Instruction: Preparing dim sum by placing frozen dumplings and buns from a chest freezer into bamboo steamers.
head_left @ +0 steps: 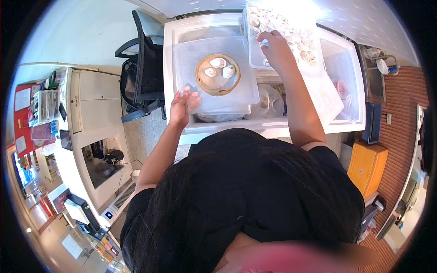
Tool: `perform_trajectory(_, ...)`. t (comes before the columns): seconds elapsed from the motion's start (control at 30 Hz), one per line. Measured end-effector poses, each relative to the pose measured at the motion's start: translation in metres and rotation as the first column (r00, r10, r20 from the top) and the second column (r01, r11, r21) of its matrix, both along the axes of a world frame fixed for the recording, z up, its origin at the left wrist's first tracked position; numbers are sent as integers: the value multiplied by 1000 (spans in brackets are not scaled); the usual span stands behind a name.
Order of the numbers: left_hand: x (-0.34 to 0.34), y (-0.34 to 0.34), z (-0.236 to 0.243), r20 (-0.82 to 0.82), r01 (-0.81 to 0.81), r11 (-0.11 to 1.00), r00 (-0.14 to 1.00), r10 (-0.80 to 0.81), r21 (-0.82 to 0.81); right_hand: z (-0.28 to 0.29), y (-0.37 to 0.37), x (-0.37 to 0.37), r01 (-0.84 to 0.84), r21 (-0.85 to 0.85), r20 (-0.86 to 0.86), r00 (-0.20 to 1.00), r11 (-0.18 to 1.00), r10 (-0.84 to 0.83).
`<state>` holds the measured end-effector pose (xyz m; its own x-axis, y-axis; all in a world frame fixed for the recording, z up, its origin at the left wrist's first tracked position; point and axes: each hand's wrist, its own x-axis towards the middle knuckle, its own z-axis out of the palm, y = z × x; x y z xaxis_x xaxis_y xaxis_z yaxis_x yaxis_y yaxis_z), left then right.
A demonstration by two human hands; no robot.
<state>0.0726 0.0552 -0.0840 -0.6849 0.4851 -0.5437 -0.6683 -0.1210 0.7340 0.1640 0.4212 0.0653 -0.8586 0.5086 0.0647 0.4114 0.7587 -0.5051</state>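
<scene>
My left hand (181, 107) grips the lower left corner of a translucent plastic tray (186, 54), fingers showing through it. On that tray sits a round tan dish (200, 73) holding several white dumplings (218, 63). To the right, my right hand (276, 51) reaches into a clear plastic container (256, 58) full of dumplings (306, 51), its fingers pinched on a small whitish piece, partly hidden. Both containers are at the open white chest freezer (356, 86), which has bagged items below them.
A black chair (143, 77) stands left of the freezer. Farther left are a white cabinet (93, 93) and cluttered shelving (43, 109). At the right are a metal sink (377, 84) and an orange wooden cabinet (366, 168). The raised freezer lid (364, 27) spans the top right.
</scene>
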Motion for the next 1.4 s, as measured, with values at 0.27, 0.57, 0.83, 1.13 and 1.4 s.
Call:
perform_trajectory(0.27, -1, -5, -7, 5, 23, 1000, 1000, -23, -5, -28, -109, -2, -479, -255, -123, 878, 840, 463)
perform_trajectory(0.57, 0, -28, -8, 0, 21, 999, 1000, -21, 50, -17, -81, 29, -157, -263, -6, 987, 952, 161)
perform_trajectory(0.83, -20, -31, 29, -72, 89, 994, 994, -85, 60, -31, -118, 17, -32, -342, 161, 983, 939, 92)
perform_trajectory(1.13, -71, -47, 216, -663, -6, 964, 727, -178, -266, 48, -58, 104, 49, -453, 183, 982, 890, 38)
perform_trajectory(1.4, 21, 99, 286, -793, -53, 913, -477, -379, -404, 126, -13, 244, 326, -369, 424, 892, 870, -155)
